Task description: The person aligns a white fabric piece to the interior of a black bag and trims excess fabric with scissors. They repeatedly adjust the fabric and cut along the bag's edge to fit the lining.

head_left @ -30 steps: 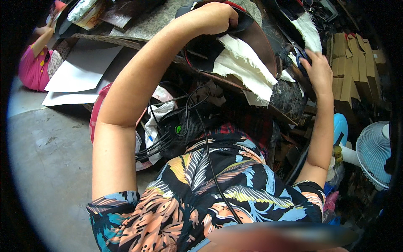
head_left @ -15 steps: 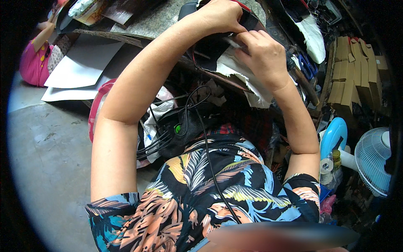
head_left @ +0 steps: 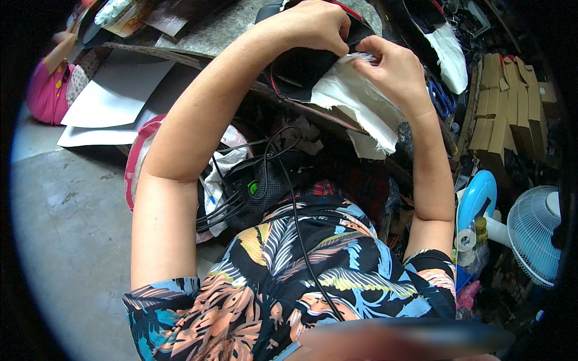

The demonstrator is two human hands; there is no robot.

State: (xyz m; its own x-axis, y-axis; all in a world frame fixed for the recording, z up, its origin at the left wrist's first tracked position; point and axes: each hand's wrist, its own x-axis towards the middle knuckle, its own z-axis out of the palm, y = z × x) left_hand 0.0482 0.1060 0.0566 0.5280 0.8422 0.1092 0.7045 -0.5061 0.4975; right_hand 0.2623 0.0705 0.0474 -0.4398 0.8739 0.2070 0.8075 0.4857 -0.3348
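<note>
At the table's edge lies a black piece with thin red trim [head_left: 295,75], which looks like a shoe upper. Frayed white cloth [head_left: 352,96] hangs from it over the edge. My left hand [head_left: 322,27] is closed at its far side, thumb and fingers pinched; what sits between the fingertips is hidden by the hand. Just right of it, my right hand [head_left: 394,69] pinches a folded white edge of the cloth between thumb and forefinger. A similar black piece with white cloth [head_left: 447,51] lies farther right.
A stone slab [head_left: 198,36] tops the worktable. White sheets [head_left: 114,96] jut out at its left. A pink-rimmed basket [head_left: 133,156] and black cables [head_left: 280,144] are below. Folded cardboard [head_left: 506,114] and a fan [head_left: 536,234] stand right; a person in pink [head_left: 45,96] is far left.
My right hand has moved a little right, away from my left, and now pinches the white cloth's edge. More of that cloth shows below it. My left hand has hardly moved.
</note>
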